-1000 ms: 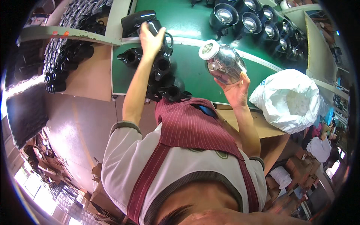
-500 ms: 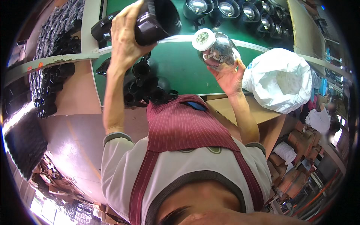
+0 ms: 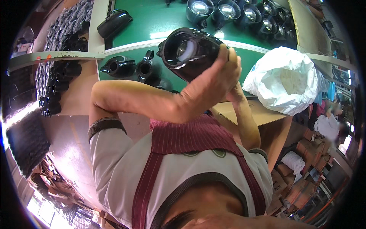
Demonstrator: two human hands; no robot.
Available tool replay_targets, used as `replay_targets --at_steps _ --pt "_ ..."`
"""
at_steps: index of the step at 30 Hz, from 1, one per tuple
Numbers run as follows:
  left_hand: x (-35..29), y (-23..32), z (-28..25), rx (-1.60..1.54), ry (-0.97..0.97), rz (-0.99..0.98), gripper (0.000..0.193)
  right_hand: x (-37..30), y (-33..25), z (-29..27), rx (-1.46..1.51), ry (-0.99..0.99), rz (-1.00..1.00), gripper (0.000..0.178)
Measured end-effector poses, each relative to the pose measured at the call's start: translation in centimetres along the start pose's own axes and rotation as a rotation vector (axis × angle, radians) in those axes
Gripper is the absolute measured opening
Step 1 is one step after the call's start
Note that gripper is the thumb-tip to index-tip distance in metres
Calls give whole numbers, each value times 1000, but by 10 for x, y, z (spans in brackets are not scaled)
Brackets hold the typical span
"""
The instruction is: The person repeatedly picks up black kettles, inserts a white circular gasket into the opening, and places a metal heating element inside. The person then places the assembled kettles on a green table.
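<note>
A black jug housing point(image 3: 171, 63) is tilted above the green bench, its open mouth toward me. Inside the mouth show a white ring-shaped piece point(image 3: 187, 50) and a shiny surface, apparently the capped glass liner. My left hand point(image 3: 219, 70) reaches across from the left and wraps round the housing's right side. Directly below it, my right hand point(image 3: 235, 93) is close against the left hand and the housing's lower end; its fingers are mostly hidden. Nearest on the bench are a black jug part with a spout point(image 3: 119, 65) and another with a handle point(image 3: 145, 68).
Several black housings with shiny liners point(image 3: 228, 10) stand at the back right. A black jug point(image 3: 114, 23) lies at the back left. On the right are a white plastic sack point(image 3: 253, 74) and an open cardboard box point(image 3: 263, 114). Stacked black parts point(image 3: 51, 89) fill the left side.
My left hand has brought the black housing right and down to my right hand. The glass liner, in plain view before, now shows only inside the housing's mouth.
</note>
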State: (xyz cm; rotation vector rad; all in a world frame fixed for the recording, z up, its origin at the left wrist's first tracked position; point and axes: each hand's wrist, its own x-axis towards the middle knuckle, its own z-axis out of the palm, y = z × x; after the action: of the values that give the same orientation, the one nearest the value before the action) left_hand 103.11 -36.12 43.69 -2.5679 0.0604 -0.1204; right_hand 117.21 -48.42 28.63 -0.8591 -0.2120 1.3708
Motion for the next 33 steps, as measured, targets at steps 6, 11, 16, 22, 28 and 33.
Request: replay_targets --at_steps 6,11,16,22,28,33 --pt "6 0 -25 115 9 4 54 -1 -19 3 31 5 -138 69" --pt "6 2 -25 157 69 -18 56 -1 -19 3 25 17 -165 63" --pt "-6 -1 -27 267 10 91 58 1 -23 4 -4 35 -204 56" --pt "-10 -9 -19 341 88 84 64 4 -25 6 -30 61 -248 49" --pt "-1 -15 27 -198 357 -158 67 6 -35 14 -167 137 -398 43" --pt "-10 -34 136 -830 576 -569 112 49 -44 79 -765 193 -750 41"
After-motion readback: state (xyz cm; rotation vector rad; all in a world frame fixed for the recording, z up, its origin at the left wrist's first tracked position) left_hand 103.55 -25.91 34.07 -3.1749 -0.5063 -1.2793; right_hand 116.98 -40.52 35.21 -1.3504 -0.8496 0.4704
